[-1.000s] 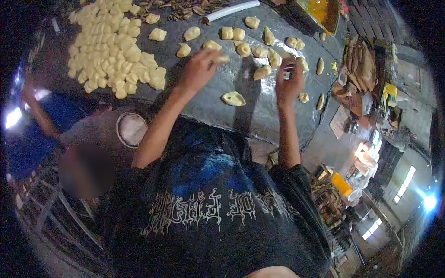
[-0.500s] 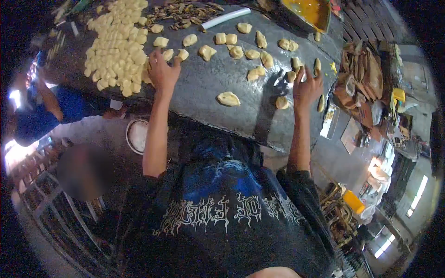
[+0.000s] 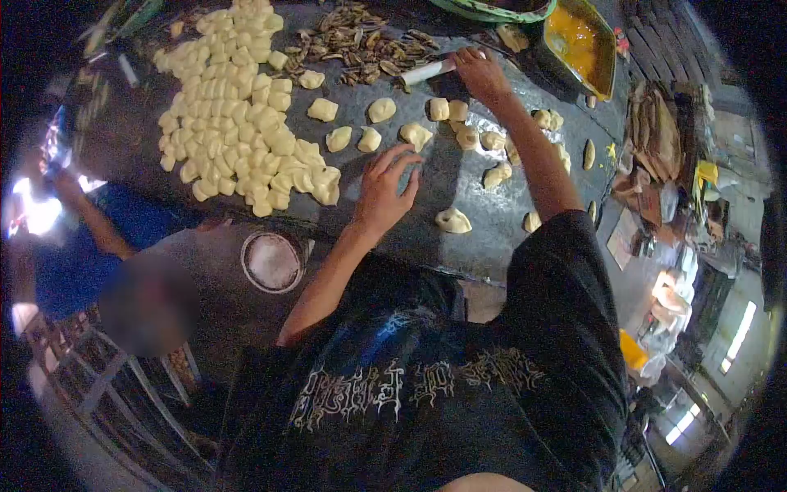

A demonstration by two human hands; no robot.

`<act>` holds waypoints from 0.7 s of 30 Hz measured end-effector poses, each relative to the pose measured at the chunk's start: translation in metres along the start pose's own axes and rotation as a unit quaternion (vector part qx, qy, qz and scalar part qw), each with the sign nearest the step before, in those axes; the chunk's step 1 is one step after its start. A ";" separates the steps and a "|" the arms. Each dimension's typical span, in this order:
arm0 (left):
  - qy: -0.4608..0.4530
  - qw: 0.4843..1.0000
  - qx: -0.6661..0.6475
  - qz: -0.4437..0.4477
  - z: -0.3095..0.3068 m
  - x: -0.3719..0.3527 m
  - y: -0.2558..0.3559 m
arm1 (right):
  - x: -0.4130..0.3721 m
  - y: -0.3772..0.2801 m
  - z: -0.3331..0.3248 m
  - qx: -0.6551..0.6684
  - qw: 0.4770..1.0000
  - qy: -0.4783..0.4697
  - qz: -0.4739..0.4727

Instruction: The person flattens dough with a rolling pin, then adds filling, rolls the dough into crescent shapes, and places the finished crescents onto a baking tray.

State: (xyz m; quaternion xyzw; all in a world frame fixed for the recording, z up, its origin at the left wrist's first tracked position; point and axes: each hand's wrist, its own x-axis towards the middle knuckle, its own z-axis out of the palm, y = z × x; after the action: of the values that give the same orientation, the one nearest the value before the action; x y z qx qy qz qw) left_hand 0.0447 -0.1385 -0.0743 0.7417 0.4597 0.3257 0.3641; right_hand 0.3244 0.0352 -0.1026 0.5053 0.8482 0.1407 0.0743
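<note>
My right hand (image 3: pixel 484 80) reaches to the back of the dark table, its fingers closed around the right end of a white rolling pin (image 3: pixel 426 72), a plain straight rod. Closer to me, my left hand (image 3: pixel 387 190) hovers over the tabletop with fingers apart and slightly bent, holding nothing. Its fingertips are right by a dough piece (image 3: pixel 416 135). More dough pieces lie scattered around, such as a flattened one (image 3: pixel 453 220) near the front edge and a squarish one (image 3: pixel 323 109) to the left.
A big heap of dough pieces (image 3: pixel 238 123) covers the table's left part. Brown strips (image 3: pixel 361 45) lie behind the rolling pin. A tray of orange-yellow liquid (image 3: pixel 578 45) stands back right, beside a green-rimmed basin (image 3: pixel 525 15). A white bucket (image 3: pixel 273 261) stands below; another person's arm (image 3: pixel 102 221) is at left.
My right hand has moved from the dough pieces at right to the rolling pin and closed on it. My left hand has left the dough heap and moved right. The view has shifted.
</note>
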 end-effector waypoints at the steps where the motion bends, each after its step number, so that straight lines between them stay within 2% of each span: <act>1: 0.000 1.000 -0.013 0.001 -0.004 0.002 -0.002 | -0.003 0.003 0.001 -0.014 0.999 -0.046 -0.024; 2: -0.002 1.000 -0.028 0.000 -0.009 0.003 -0.005 | -0.009 0.005 0.002 -0.018 0.998 -0.040 -0.048; 5: 0.021 0.998 -0.060 0.017 -0.027 0.011 -0.019 | -0.071 -0.015 -0.035 0.146 0.987 0.020 0.060; 6: 0.037 0.997 -0.067 0.026 -0.031 0.012 -0.023 | -0.098 -0.029 -0.053 0.233 0.966 0.007 0.110; 7: 0.047 0.996 -0.081 -0.002 -0.035 0.011 -0.022 | -0.126 -0.048 -0.071 0.318 0.935 -0.004 0.160; 9: 0.070 0.990 -0.105 -0.057 -0.036 0.007 -0.019 | -0.183 -0.094 -0.094 0.317 0.931 -0.022 0.181; 11: 0.046 0.996 -0.075 -0.024 -0.029 -0.003 -0.011 | -0.217 -0.139 -0.114 0.313 0.933 -0.025 0.176; 13: 0.032 0.998 -0.049 0.031 -0.013 -0.014 0.001 | -0.237 -0.165 -0.115 0.331 0.926 -0.071 0.169; 14: -0.037 0.998 -0.034 0.028 -0.005 -0.020 0.007 | -0.245 -0.173 -0.112 0.340 0.917 -0.094 0.184; 17: -0.110 0.986 0.088 0.094 0.020 -0.038 0.025 | -0.262 -0.185 -0.093 0.330 0.924 -0.079 0.175; 18: -0.142 0.979 0.115 0.089 0.032 -0.047 0.023 | -0.269 -0.188 -0.085 0.329 0.923 -0.097 0.175; 21: -0.110 0.968 0.206 0.095 0.063 -0.063 0.012 | -0.269 -0.192 -0.081 0.305 0.931 -0.041 0.195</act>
State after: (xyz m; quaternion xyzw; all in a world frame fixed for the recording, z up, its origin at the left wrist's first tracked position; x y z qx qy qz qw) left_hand 0.0785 -0.2152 -0.1064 0.8723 0.4012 0.1737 0.2189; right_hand 0.2708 -0.3005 -0.0904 0.6646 0.7309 -0.1345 -0.0775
